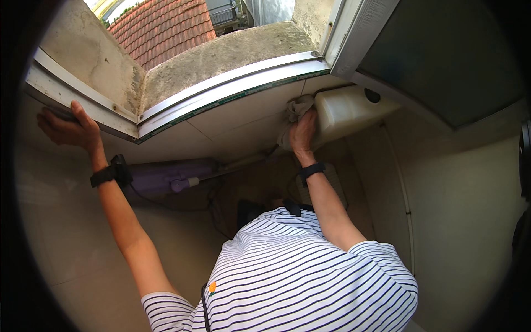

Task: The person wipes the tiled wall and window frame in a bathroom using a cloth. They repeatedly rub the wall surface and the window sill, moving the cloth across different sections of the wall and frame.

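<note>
At the left, my left hand (74, 126) rests against the side of the white window frame (79, 97), its thumb over the edge and its fingers partly in shadow. My right hand (303, 130) holds a crumpled pale cloth (299, 108) against the tiled wall (244, 124) below the sill track. Right beside that hand is a whitish toilet cistern (352, 108) with a dark round opening on top. The cloth partly hides behind my fingers.
An aluminium sliding track (232, 85) runs along the window opening, with a concrete ledge (224, 54) and a red tiled roof (161, 29) outside. A framed dark pane (439, 54) stands at the upper right. Below lies a purple cylindrical object (166, 178). A thin pipe (404, 182) follows the right wall.
</note>
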Demonstrator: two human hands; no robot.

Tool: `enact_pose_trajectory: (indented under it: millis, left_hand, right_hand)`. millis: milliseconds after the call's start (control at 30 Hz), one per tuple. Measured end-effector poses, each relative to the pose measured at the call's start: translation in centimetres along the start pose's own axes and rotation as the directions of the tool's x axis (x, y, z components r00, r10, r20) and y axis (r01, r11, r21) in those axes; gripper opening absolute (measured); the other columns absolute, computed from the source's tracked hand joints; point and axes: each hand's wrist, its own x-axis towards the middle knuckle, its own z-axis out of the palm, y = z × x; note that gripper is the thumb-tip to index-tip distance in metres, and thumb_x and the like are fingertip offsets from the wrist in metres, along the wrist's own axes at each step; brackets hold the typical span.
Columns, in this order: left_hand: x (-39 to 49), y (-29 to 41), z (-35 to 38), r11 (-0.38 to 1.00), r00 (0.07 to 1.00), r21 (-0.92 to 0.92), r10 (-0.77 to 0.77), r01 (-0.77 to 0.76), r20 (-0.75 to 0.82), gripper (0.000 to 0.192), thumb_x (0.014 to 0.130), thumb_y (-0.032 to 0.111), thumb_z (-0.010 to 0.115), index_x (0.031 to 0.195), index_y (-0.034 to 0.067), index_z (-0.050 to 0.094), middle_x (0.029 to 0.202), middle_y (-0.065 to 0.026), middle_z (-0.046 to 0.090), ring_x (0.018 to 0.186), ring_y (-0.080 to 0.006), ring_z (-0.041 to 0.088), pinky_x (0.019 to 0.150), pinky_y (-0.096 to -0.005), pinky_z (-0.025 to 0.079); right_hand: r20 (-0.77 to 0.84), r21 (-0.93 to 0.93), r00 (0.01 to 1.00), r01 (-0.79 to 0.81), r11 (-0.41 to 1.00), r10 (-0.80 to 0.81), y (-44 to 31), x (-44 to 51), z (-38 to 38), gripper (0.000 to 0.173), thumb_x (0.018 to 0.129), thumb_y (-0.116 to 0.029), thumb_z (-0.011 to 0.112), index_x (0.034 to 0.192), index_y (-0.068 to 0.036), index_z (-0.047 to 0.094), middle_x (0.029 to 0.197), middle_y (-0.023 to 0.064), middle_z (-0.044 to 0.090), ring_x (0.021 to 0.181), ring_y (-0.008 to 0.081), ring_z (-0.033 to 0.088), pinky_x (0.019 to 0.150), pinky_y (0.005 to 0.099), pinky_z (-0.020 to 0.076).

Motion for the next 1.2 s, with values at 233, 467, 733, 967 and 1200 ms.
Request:
enact_pose_trajectory:
  millis: [233,467,733,967,1200]
  left_hand:
    - [0.0,0.1,-0.1,0.999,1.000,0.030,-0.024,0.023,0.012,0.073,0.097,0.055,0.051,0.139,-0.004,0.044,0.131,-0.0336,0.049,0.115,-0.0521,0.051,0.091,-0.0585,0.044]
    - [0.0,0.3,-0.2,0.995,0.995,-0.039,-0.089,0.090,0.039,0.073,0.096,0.054,0.051,0.140,-0.004,0.044,0.133,-0.0342,0.049,0.119,-0.0525,0.050,0.092,-0.0600,0.042]
    - [-0.1,0.0,-0.1,1.000,0.999,-0.008,-0.030,0.030,0.016,0.072,0.096,0.054,0.052,0.139,-0.004,0.045,0.130,-0.0344,0.050,0.115,-0.0528,0.051,0.091,-0.0596,0.043]
    - [0.0,0.0,-0.1,1.000,1.000,0.021,-0.017,0.017,-0.002,0.072,0.095,0.055,0.053,0.137,-0.003,0.047,0.130,-0.0353,0.050,0.115,-0.0529,0.052,0.091,-0.0592,0.043]
    - [0.3,0.1,-0.2,0.999,1.000,0.032,-0.004,0.004,-0.017,0.070,0.094,0.055,0.055,0.130,-0.005,0.051,0.121,-0.0335,0.054,0.108,-0.0517,0.054,0.089,-0.0572,0.044]
  right_hand:
    - [-0.185,-0.031,0.969,0.160,0.987,-0.163,-3.5,2.0,-2.1,0.060,0.083,0.007,0.048,0.141,0.013,0.034,0.133,0.0380,0.040,0.120,0.0578,0.043,0.101,0.0570,0.0399]
    - [0.044,-0.082,0.999,0.012,0.997,-0.008,-0.1,-0.8,-0.7,0.061,0.083,0.007,0.047,0.143,0.010,0.035,0.139,0.0365,0.038,0.125,0.0581,0.040,0.106,0.0554,0.0377]
    - [-0.167,0.106,0.968,0.205,0.973,-0.186,-3.4,1.5,-2.3,0.061,0.083,0.005,0.052,0.141,0.009,0.036,0.134,0.0342,0.040,0.121,0.0556,0.042,0.102,0.0565,0.0372]
    - [0.163,-0.052,0.974,-0.148,0.988,0.154,0.9,-0.8,2.4,0.070,0.084,-0.002,0.064,0.144,0.011,0.031,0.141,0.0364,0.037,0.129,0.0556,0.037,0.108,0.0573,0.0335]
    - [0.308,-0.156,0.950,0.000,0.988,0.048,1.7,-5.1,-1.2,0.077,0.078,0.002,0.066,0.149,-0.005,0.036,0.144,0.0334,0.038,0.129,0.0539,0.041,0.099,0.0549,0.0447]
